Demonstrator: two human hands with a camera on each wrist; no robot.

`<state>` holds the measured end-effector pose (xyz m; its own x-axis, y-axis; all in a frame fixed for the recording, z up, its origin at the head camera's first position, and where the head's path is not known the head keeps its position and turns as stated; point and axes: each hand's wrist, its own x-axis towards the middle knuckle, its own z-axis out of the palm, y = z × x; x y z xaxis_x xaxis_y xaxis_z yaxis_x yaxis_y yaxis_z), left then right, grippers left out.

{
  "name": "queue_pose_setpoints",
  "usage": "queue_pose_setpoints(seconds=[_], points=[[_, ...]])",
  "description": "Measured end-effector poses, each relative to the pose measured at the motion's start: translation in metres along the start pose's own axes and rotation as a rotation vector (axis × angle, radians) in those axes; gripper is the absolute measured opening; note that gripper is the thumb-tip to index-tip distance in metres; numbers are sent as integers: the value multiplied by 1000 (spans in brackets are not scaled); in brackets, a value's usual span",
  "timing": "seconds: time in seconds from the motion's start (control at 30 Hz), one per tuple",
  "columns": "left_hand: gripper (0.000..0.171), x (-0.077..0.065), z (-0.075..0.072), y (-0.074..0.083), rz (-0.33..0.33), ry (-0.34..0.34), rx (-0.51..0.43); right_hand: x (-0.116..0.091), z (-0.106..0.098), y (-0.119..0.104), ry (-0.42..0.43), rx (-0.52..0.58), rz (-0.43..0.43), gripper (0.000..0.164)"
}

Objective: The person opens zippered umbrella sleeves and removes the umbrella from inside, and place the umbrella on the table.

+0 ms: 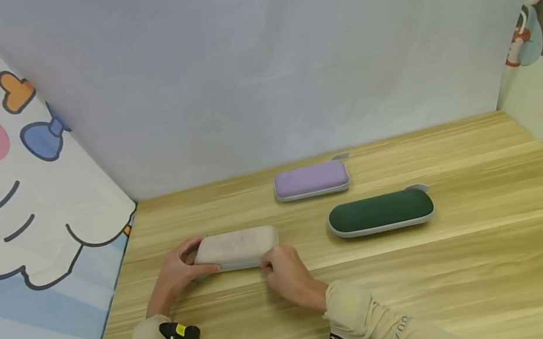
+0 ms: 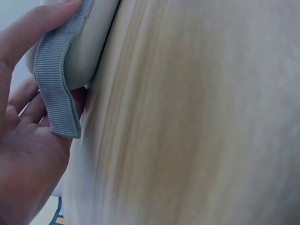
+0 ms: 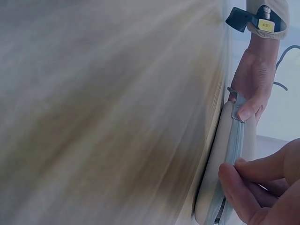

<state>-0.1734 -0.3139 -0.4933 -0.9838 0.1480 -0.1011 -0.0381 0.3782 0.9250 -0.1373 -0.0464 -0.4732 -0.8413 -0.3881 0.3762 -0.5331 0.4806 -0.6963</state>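
Note:
A cream zippered pencil case [image 1: 237,246] lies flat on the table's left half. My left hand [image 1: 179,274] grips its left end, thumb along the front side and fingers round the back. In the left wrist view a grey ribbon tab [image 2: 56,79] hangs from that end, beside the thumb. At the front right corner, my right hand [image 1: 288,276] pinches at the grey zipper band [image 3: 235,140] with thumb and curled forefinger. The zipper pull is hidden between those fingertips. A short dark gap in the band shows just past them in the right wrist view.
Behind and to the right lies a purple pencil case [image 1: 311,179]. A dark green pencil case [image 1: 380,211] sits right of my right hand. The wooden table [image 1: 503,251] meets a pale cloth backdrop [image 1: 262,76] at its back edge, with printed cloths on both sides.

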Motion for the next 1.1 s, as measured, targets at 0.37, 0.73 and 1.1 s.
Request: queue_pose_setpoints(seconds=[0.37,0.73,1.1], points=[[88,0,1,0,-8,10,25,2,5,0,2,-42,-26,32],[87,1,0,2,-4,9,35,4,7,-4,-23,-71,-33,46],[87,1,0,1,-1,14,34,8,13,-9,-31,-103,-46,43]])
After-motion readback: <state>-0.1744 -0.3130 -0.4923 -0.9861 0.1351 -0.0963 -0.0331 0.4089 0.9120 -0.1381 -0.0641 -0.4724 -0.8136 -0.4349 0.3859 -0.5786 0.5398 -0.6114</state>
